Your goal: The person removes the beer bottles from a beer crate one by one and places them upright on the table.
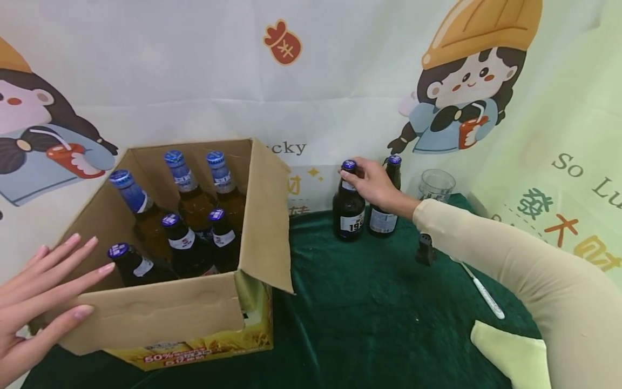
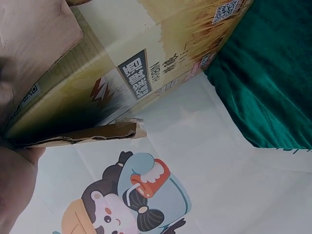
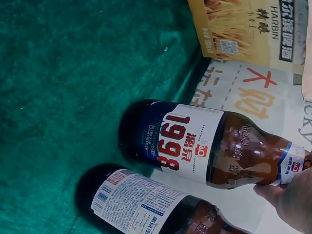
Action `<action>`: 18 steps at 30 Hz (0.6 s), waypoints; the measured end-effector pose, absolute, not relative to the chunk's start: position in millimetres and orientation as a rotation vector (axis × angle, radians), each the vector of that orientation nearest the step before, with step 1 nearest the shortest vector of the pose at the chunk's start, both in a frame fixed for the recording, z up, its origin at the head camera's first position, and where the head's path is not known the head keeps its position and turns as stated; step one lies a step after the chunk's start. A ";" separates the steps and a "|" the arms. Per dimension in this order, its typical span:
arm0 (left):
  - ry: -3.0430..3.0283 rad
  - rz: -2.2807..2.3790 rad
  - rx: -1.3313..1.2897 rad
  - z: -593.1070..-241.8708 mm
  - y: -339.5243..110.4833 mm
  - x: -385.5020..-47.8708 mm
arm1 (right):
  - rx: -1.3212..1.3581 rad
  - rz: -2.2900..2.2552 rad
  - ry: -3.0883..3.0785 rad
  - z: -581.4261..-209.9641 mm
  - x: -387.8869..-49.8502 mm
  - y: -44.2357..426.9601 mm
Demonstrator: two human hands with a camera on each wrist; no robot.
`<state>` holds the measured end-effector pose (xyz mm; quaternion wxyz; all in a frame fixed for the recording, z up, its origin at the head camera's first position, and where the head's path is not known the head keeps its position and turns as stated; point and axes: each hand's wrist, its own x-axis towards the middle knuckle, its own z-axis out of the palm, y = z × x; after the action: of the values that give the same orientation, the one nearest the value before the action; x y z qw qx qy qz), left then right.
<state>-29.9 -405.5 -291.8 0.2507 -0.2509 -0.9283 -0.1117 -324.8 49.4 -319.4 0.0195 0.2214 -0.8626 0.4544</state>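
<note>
My right hand (image 1: 380,186) grips the neck of a brown beer bottle (image 1: 349,204) standing upright on the green cloth. Its label, reading 1998, faces out in the right wrist view, where my fingertips (image 3: 292,200) touch the neck. A second beer bottle (image 1: 384,220) stands close beside it, partly behind my hand. My left hand (image 1: 41,305) lies with fingers spread at the near left corner of an open cardboard box (image 1: 170,308). Several bottles stand in the box, among them a short-necked one (image 1: 138,267) close to my left fingers.
A clear glass (image 1: 437,183) stands behind my right forearm. On the green cloth (image 1: 359,319) lie a black clip-like object (image 1: 425,249), a white-handled utensil (image 1: 488,297) and a pale yellow cloth (image 1: 515,351). The box's right flap (image 1: 267,216) sticks outward. A printed backdrop (image 1: 340,70) hangs behind.
</note>
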 end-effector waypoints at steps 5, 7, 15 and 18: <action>-2.535 -0.315 -0.662 -290.5 -403.8 -26.5 | 0.628 1.389 -2.669 -322.2 -324.6 50.2; -2.535 -0.323 -0.655 -291.1 -404.0 -27.8 | 0.603 1.378 -2.667 -321.9 -324.4 52.1; -2.558 -0.302 -0.656 -298.7 -415.0 -31.5 | 0.584 1.455 -2.749 -319.8 -327.1 55.0; -2.572 -0.280 -0.663 -300.4 -416.8 -33.3 | 0.557 1.570 -2.731 -314.1 -325.1 59.2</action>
<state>-33.3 -416.8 -300.4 0.2333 -0.2414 -0.9364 -0.1021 -325.1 59.2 -314.1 -0.0286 0.1740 -0.8534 0.4905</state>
